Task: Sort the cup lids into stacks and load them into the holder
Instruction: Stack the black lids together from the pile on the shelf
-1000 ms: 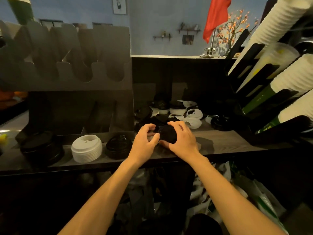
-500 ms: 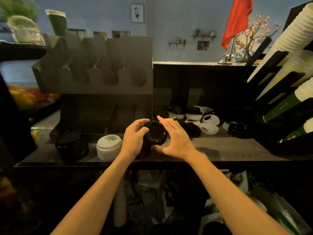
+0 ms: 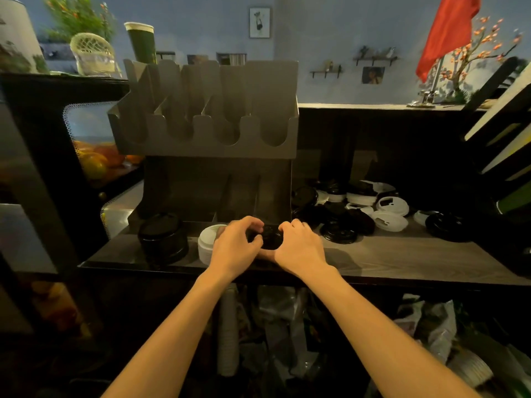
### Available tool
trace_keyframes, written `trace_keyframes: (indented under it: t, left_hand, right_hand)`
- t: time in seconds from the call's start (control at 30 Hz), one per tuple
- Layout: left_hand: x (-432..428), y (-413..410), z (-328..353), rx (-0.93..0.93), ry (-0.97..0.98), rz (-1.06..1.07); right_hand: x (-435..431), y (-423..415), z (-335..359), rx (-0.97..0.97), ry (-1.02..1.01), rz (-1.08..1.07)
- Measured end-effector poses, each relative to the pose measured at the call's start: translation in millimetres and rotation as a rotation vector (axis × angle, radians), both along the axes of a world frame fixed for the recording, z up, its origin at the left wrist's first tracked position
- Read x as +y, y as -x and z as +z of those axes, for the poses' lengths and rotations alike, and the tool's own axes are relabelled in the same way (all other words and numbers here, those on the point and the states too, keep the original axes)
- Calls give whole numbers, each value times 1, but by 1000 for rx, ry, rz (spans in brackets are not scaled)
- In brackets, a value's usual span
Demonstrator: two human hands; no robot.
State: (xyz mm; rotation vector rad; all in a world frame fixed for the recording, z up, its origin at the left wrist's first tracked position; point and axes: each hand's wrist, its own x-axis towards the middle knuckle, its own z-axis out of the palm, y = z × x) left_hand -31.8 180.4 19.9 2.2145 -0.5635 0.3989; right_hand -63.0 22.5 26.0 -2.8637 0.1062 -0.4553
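Dark wood-grain table is running across in front of you, and near its front edge you are holding a short stack of black plastic cup lids between both hands. Your left hand is curling its fingers over the stack's left side and top. Your right hand is wrapping its fingers round the right side, so both hands are gripping the same stack. It is sitting low over the table, but your hands are hiding whether it is touching the surface.

Just left of your left hand, and partly hidden behind it, a stack of white ribbed plastic lids is standing on the table. Further left, a taller stack of black lids is standing apart from it. Directly behind all three, a grey metal holder with scalloped slots is rising in two tiers. To its right, a loose heap of black and white lids is lying against the back of the table. Beyond the holder's top, a tall dark green paper cup is standing. Far right, a red flag is hanging before the blue wall.
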Motion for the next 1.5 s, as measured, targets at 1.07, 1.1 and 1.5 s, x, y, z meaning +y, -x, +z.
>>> trace_keyframes:
  t: [1.07,1.1,1.5]
  left_hand:
    - [-154,11,12,-90,-47,-217]
    - [-168,6,9,-81,-77,-209]
    - [-246,-59,-20,47,-445,-17]
  right_hand:
    - [-180,6,-21,-313,-321,-279]
    - [-189,5,-20,-290,-330,-301]
    - [-228,-30,-20,67,-206,-169]
